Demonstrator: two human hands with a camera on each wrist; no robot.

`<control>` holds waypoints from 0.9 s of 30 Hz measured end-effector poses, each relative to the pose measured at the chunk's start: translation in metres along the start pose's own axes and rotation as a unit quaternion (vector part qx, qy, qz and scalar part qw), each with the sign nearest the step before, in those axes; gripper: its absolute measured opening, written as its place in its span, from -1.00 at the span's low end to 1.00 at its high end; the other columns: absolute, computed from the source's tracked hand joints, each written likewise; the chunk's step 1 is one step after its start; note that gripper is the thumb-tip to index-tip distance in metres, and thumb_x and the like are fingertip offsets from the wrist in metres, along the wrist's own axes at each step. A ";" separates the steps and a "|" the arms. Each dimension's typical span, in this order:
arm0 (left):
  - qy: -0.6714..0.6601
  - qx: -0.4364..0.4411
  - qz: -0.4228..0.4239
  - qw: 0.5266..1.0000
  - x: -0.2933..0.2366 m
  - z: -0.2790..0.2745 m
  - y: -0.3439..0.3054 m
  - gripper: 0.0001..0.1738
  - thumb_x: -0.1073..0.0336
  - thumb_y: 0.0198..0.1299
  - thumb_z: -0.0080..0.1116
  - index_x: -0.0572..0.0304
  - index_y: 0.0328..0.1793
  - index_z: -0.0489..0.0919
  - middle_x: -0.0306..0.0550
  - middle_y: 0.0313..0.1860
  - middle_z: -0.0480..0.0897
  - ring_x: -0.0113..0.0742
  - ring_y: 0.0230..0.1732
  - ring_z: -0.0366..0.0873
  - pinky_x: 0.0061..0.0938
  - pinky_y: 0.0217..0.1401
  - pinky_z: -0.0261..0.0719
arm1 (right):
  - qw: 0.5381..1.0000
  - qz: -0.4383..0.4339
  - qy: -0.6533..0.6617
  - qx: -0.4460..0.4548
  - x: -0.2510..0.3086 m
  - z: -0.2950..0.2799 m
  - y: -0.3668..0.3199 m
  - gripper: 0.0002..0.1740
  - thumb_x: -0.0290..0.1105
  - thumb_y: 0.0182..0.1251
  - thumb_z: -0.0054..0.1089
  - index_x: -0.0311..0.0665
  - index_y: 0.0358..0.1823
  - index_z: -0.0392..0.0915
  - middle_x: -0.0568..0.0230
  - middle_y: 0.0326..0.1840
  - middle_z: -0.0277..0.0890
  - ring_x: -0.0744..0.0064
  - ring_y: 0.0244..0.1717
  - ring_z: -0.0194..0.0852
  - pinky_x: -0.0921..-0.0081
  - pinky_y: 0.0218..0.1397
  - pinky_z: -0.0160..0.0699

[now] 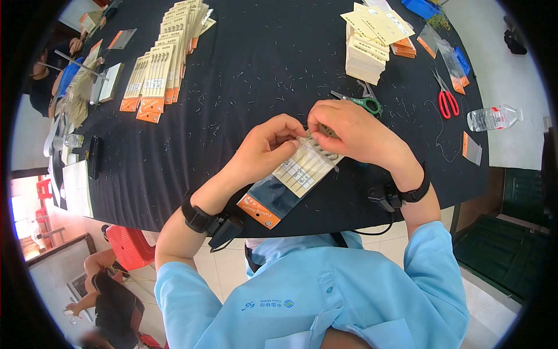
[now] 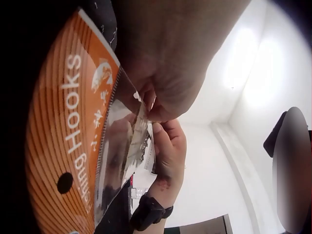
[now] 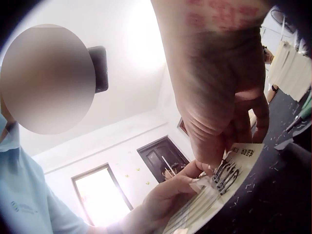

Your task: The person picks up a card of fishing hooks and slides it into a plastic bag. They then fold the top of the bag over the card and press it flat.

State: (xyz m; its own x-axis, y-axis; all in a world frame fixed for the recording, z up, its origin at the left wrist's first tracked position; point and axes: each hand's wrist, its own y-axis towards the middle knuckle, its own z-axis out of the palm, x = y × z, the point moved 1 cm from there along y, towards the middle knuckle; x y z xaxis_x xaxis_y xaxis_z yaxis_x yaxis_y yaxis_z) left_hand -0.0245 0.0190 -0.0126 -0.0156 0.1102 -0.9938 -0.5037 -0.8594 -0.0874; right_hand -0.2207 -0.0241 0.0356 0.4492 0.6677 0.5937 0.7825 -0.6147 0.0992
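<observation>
A cream card with a row of dark fishing hooks near its top sits partly inside a clear plastic bag. The bag's orange end reads "Fishing Hooks" and points toward the person's body. With thumb and fingertips, the left hand pinches the bag's edge beside the card. The right hand grips the card's top end near the hooks, its fingertips close to those of the left. In the right wrist view, the clear film bunches at the left fingers just below the hooks.
Stacked hook packets lie at the far left. Back right holds a pile of cream cards. Green-handled scissors lie just beyond the right hand; red scissors and a water bottle are farther right. Small clippings dot the black cloth.
</observation>
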 end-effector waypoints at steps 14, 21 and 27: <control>0.003 0.005 -0.012 1.000 -0.001 0.001 0.000 -0.81 0.53 0.25 -0.04 0.28 -0.06 0.54 -0.20 -0.15 0.57 -0.54 -0.10 0.54 -0.58 -0.02 0.50 | 1.000 0.005 0.008 -0.002 -0.001 0.001 0.000 -0.90 -0.44 0.12 0.13 -0.29 -0.37 0.43 0.19 -0.37 0.44 0.17 -0.32 0.46 0.32 -0.24 0.43; 0.003 0.004 -0.007 1.000 -0.002 0.001 0.000 -0.81 0.53 0.24 -0.04 0.30 -0.06 0.54 -0.20 -0.15 0.58 -0.54 -0.11 0.54 -0.59 -0.03 0.50 | 1.000 0.002 0.014 -0.003 0.000 -0.001 0.000 -0.91 -0.45 0.15 0.12 -0.29 -0.35 0.44 0.18 -0.34 0.43 0.17 -0.28 0.46 0.33 -0.21 0.44; 0.015 -0.003 -0.008 1.000 -0.001 0.000 0.000 -0.82 0.53 0.24 -0.04 0.29 -0.07 0.53 -0.22 -0.17 0.57 -0.55 -0.11 0.53 -0.58 -0.02 0.49 | 0.999 -0.011 0.028 -0.013 -0.002 0.001 0.000 -0.89 -0.51 0.14 0.15 -0.31 -0.35 0.40 0.22 -0.34 0.39 0.20 -0.26 0.39 0.36 -0.20 0.40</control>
State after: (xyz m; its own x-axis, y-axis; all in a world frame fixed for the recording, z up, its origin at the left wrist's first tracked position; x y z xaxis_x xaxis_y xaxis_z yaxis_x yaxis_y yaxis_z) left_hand -0.0246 0.0187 -0.0115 0.0174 0.1087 -0.9939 -0.4981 -0.8610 -0.1029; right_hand -0.2211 -0.0248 0.0341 0.4070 0.6573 0.6343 0.7801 -0.6114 0.1329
